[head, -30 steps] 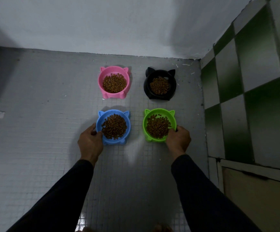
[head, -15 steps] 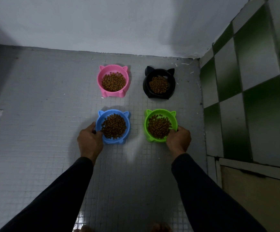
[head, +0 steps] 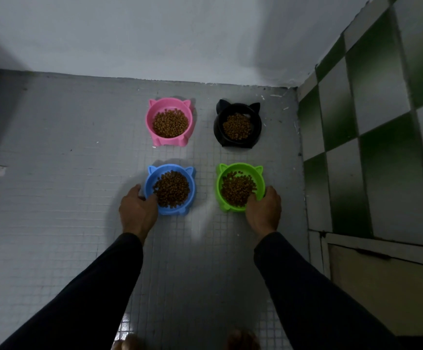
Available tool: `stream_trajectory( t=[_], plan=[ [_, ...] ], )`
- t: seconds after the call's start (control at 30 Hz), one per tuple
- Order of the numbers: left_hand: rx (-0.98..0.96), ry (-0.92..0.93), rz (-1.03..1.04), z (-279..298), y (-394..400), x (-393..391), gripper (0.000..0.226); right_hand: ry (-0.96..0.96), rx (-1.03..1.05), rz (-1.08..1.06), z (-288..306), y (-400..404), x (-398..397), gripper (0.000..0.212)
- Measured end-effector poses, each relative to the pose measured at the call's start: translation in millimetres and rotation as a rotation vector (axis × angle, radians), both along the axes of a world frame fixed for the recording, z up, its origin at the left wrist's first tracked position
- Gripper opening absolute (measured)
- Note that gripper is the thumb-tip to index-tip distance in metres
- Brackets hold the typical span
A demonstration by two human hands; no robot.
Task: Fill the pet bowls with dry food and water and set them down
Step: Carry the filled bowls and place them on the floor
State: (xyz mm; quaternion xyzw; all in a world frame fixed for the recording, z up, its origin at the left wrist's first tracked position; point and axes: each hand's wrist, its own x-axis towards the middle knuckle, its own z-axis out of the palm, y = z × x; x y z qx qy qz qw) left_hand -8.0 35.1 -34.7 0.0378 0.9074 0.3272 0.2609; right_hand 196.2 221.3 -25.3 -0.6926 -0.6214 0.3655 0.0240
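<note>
Left hand (head: 137,212) grips blue bowl (head: 170,189) rim, right hand (head: 263,212) grips green bowl (head: 240,186) rim, both on the tiled floor (head: 54,198).
Level them, line up under pink bowl (head: 169,121) and black bowl (head: 237,125), let go gently so kibble (head: 172,188) stays in; no water seen.

Smooth plastic blue bowl (head: 191,184) on matt, small-tiled floor (head: 54,198).

Grey small-tiled floor (head: 54,198); plain white wall (head: 155,34); green-and-white checkered wall (head: 382,122) at right.
</note>
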Motion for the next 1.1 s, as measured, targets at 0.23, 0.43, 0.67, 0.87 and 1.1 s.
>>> stream_trajectory(
  t=[0.23,0.43,0.67,0.87,1.1],
  plan=[
    [-0.306,-0.061,-0.244,32.3,-8.8,4.7,0.070,-0.083,-0.092,0.164,28.2,-17.2,10.8,0.081],
    [-0.647,-0.106,-0.579,93.1,-18.0,11.5,0.059,-0.237,-0.118,0.533,80.8,-30.9,20.7,0.073],
    [-0.709,-0.123,-0.724,189.9,-19.3,13.1,0.059,-0.264,-0.268,0.783,173.1,-32.7,21.8,0.049],
    [-0.691,-0.085,-0.820,301.0,-14.5,23.1,0.055,-0.313,-0.385,0.888,280.0,-33.6,20.3,0.055],
    [-0.652,-0.042,-0.880,444.4,-12.3,32.1,0.054,-0.285,-0.314,0.894,432.3,-39.1,21.2,0.047]
  ],
)
